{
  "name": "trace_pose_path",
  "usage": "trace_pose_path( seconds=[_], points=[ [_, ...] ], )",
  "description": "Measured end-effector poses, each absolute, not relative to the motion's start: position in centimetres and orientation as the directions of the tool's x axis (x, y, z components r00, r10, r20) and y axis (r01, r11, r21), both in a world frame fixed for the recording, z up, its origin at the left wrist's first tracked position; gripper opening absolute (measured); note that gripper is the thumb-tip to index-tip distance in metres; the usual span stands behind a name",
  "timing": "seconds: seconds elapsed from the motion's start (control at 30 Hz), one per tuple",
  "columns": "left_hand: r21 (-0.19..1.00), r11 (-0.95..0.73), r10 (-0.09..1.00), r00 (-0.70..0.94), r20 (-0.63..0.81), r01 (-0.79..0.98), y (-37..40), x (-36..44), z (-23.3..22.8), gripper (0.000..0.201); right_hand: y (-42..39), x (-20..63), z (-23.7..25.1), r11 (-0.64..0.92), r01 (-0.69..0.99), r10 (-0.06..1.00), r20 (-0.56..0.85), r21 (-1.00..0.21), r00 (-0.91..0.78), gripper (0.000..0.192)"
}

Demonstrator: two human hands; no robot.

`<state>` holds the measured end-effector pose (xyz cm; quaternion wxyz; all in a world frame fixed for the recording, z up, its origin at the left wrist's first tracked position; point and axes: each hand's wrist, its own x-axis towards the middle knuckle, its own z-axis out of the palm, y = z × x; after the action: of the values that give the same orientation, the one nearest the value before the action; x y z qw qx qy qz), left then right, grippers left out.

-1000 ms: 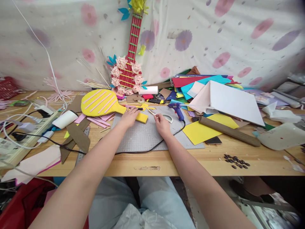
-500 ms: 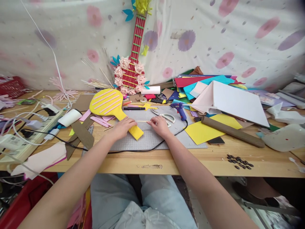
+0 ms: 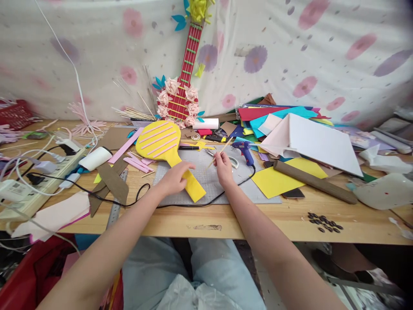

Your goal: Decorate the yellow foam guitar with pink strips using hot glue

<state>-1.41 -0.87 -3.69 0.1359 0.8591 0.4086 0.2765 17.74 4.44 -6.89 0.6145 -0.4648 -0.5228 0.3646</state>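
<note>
A yellow paddle-shaped foam piece with pink stripes across its round end lies on the grey cutting mat. Its yellow handle slants toward me. My left hand is at the handle's left side, fingers stretched out over it; some fingertips are hidden. In my right hand, a thin wooden stick is pinched, tilted up to the right above the mat. Behind that hand, scissors are partly covered. A blue glue gun sits just to the right.
A red paper guitar with pale pink flowers leans at the back. Coloured sheets, a white board and a brown roll lie right. Black oval pieces are near the front edge. A power strip is left; the black cord crosses the front.
The stick has swung from level to steeply tilted in my right hand, and its left end has come away from my left hand. The yellow piece has shifted slightly right.
</note>
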Motion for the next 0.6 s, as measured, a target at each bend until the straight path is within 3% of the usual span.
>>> trace_pose_path(
  seconds=[0.07, 0.13, 0.27, 0.33, 0.43, 0.5, 0.53, 0.6],
  points=[
    [0.597, -0.487, 0.866, 0.265, 0.424, 0.637, -0.3, -1.1, -4.0, 0.038, 4.8, 17.3, -7.0, 0.213, -0.177, 0.97, 0.185, -0.961, 0.159, 0.033],
    [0.674, -0.426, 0.889, 0.14, 0.437, 0.604, 0.4, -0.8, -4.5, 0.033, 5.1, 17.0, -7.1, 0.124, -0.307, 0.99, 0.099, -0.944, 0.097, 0.035],
    [0.601, -0.581, 0.813, 0.359, 0.458, 0.549, 1.3, 0.3, -5.1, 0.034, 5.3, 16.2, -7.2, -0.003, -0.425, 0.999, 0.014, -0.905, -0.037, 0.037],
    [0.587, -0.627, 0.779, 0.396, 0.487, 0.512, 1.4, 0.8, -4.8, 0.021, 5.2, 16.2, -6.9, -0.074, -0.4, 0.988, -0.013, -0.913, -0.153, 0.038],
    [0.63, -0.609, 0.78, 0.218, 0.587, 0.482, 1.1, 1.0, -3.6, 0.017, 5.4, 17.4, -5.9, -0.103, -0.159, 0.96, -0.057, -0.982, -0.273, 0.039],
    [0.621, -0.604, 0.74, 0.062, 0.67, 0.5, 1.1, 0.3, -2.2, 0.021, 6.0, 19.2, -5.2, -0.009, 0.16, 0.986, -0.035, -0.987, -0.163, 0.039],
    [0.594, -0.609, 0.696, -0.004, 0.718, 0.526, 1.2, -0.2, -1.3, 0.023, 6.3, 20.3, -5.0, 0.038, 0.375, 0.998, 0.017, -0.926, -0.058, 0.036],
    [0.563, -0.606, 0.608, -0.129, 0.783, 0.562, 1.6, -1.4, 0.5, 0.03, 6.9, 22.3, -4.9, 0.072, 0.775, 0.985, 0.168, -0.628, 0.044, 0.025]
  ],
)
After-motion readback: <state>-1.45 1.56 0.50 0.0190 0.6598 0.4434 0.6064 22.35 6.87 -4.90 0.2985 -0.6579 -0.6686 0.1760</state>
